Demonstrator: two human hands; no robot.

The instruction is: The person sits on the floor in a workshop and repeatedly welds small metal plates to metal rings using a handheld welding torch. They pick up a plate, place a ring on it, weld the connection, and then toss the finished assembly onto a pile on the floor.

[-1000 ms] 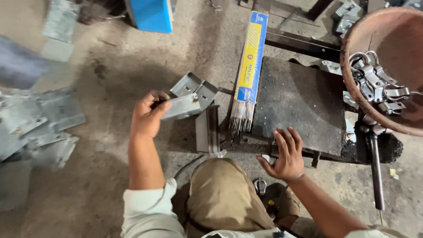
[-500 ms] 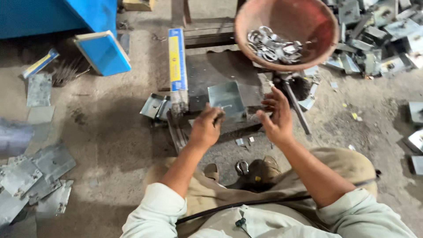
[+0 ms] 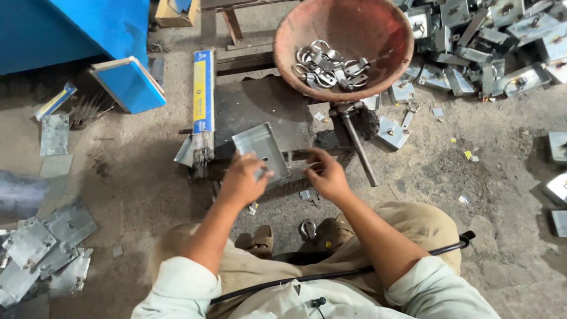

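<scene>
My left hand grips a bent grey metal plate by its near edge and holds it flat on a dark steel work block. My right hand hovers just right of the plate over the block's front edge, fingers curled; whether it pinches a small part I cannot tell. A hammer lies at the block's right side, head toward the bowl.
A rust-red bowl holding several metal rings and clips sits behind the block. A blue-and-yellow box of welding rods lies on the left. Finished metal brackets pile at upper right; flat plates lie at lower left. A blue board leans nearby.
My left hand carried the plate from the left side onto the block's middle. My right hand came up beside it. My head turned right, bringing the bowl into full view.
</scene>
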